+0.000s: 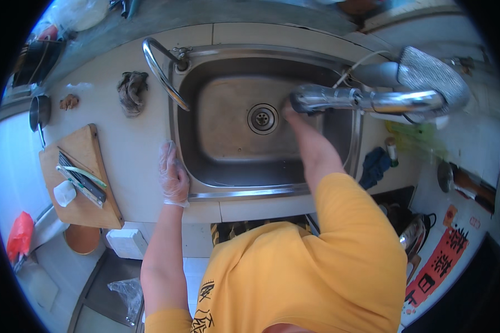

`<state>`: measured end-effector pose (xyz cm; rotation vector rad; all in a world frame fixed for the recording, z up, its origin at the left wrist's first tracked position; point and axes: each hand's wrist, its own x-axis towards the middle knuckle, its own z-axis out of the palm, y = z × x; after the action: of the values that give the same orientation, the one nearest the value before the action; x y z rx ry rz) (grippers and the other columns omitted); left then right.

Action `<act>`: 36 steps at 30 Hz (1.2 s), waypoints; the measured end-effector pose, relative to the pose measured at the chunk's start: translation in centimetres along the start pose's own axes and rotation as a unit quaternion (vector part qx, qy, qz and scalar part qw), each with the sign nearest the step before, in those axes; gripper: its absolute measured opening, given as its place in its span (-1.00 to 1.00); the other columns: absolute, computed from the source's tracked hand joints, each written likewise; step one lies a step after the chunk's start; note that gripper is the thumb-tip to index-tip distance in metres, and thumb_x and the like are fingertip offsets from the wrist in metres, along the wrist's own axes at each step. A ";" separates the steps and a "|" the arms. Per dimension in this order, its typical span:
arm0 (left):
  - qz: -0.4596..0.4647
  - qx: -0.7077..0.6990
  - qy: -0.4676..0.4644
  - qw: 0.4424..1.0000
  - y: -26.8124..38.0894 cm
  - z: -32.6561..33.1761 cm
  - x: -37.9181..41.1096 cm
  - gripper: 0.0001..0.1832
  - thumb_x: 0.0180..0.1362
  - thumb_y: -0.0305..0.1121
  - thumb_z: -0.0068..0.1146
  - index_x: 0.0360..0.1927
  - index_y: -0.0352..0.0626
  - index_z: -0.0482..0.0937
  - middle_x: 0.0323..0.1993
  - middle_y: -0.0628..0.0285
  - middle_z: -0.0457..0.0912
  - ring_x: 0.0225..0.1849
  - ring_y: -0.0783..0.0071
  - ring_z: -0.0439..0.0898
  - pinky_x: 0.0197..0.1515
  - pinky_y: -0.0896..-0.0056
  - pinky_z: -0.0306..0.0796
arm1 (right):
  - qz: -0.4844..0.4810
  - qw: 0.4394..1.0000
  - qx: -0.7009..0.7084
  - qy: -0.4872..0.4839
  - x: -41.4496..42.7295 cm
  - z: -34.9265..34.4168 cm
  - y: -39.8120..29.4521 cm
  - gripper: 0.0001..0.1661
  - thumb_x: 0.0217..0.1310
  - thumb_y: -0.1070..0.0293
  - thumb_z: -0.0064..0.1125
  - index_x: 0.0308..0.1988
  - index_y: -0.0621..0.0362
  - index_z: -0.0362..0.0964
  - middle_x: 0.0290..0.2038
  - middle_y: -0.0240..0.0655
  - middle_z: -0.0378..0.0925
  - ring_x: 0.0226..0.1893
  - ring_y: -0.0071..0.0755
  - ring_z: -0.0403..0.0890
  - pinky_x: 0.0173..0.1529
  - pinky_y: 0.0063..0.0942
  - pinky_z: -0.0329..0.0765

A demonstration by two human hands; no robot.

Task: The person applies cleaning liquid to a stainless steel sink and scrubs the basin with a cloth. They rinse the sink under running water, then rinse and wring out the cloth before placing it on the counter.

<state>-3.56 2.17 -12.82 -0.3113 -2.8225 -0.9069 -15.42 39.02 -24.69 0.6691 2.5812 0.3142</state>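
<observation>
My left hand (173, 177), in a clear plastic glove, rests against the left edge of the stainless steel sink (221, 150), with nothing visible in it. My right forearm (312, 143) reaches over the basin. Most of my right hand (289, 111) is hidden beneath a chrome tubular fixture (329, 99), so its fingers and anything in them cannot be seen. The sink drain (262, 119) lies just left of that hand. A curved chrome faucet (156, 66) arches over the sink's back left corner.
Left on the counter are a grey rag (132, 93), a ginger root (69, 102), a small saucepan (39, 112) and a wooden cutting board (87, 143) bearing a knife (83, 179) and a white cup (64, 193). A blue cloth (375, 167) and a small bottle (391, 152) lie right.
</observation>
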 end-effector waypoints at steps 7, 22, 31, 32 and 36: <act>-0.004 0.015 -0.005 1.000 0.2 0.0 0.4 -0.42 -0.08 -0.72 -0.17 0.12 -0.25 0.37 0.15 -0.07 0.37 0.24 -0.02 0.29 0.27 0.13 0.15 | -0.332 0.888 0.317 0.021 -5.2 1.7 -17.5 -0.39 0.32 0.28 -0.34 0.29 0.31 -0.08 0.31 -0.06 0.02 0.27 -0.17 0.16 0.32 -0.34 0.07; -0.001 0.003 -0.016 1.000 0.5 -0.2 0.3 -0.41 -0.10 -0.73 -0.19 0.12 -0.27 0.36 0.17 -0.08 0.34 0.26 -0.06 0.23 0.28 0.10 0.12 | 0.202 -0.025 0.975 -0.085 -3.8 -16.8 -17.4 -0.07 0.19 -0.31 -0.23 0.36 -0.03 -0.19 0.39 -0.42 -0.14 0.35 -0.43 -0.04 0.36 -0.41 -0.09; -0.001 -0.003 -0.017 1.000 0.2 0.0 -0.1 -0.41 -0.08 -0.72 -0.18 0.13 -0.24 0.36 0.17 -0.08 0.34 0.25 -0.07 0.25 0.28 0.09 0.13 | 0.307 0.202 0.913 0.176 4.0 -11.0 -1.9 -0.15 0.18 -0.30 -0.28 0.29 -0.02 -0.07 0.34 -0.39 -0.04 0.30 -0.31 0.03 0.34 -0.29 -0.05; -0.008 0.001 -0.022 1.000 0.4 -0.1 -0.3 -0.41 -0.08 -0.72 -0.18 0.13 -0.24 0.36 0.17 -0.07 0.35 0.25 -0.07 0.25 0.28 0.09 0.13 | 0.314 0.170 0.922 0.149 4.7 -10.1 -4.1 -0.19 0.20 -0.26 -0.28 0.28 0.00 -0.02 0.32 -0.39 0.00 0.29 -0.33 0.07 0.33 -0.31 -0.03; 0.006 0.011 -0.024 1.000 0.4 -0.2 0.3 -0.41 -0.07 -0.71 -0.17 0.14 -0.26 0.34 0.17 -0.06 0.35 0.25 -0.08 0.25 0.27 0.07 0.13 | 0.312 -0.011 0.947 -0.073 2.0 -9.0 -17.9 -0.36 0.30 -0.10 -0.29 0.21 0.04 0.18 0.27 -0.39 0.18 0.23 -0.38 0.20 0.30 -0.40 0.05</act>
<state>-3.78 2.43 -12.40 -0.3522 -2.8694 -0.8756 -28.55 23.77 -23.40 -1.4326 -0.0158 2.3364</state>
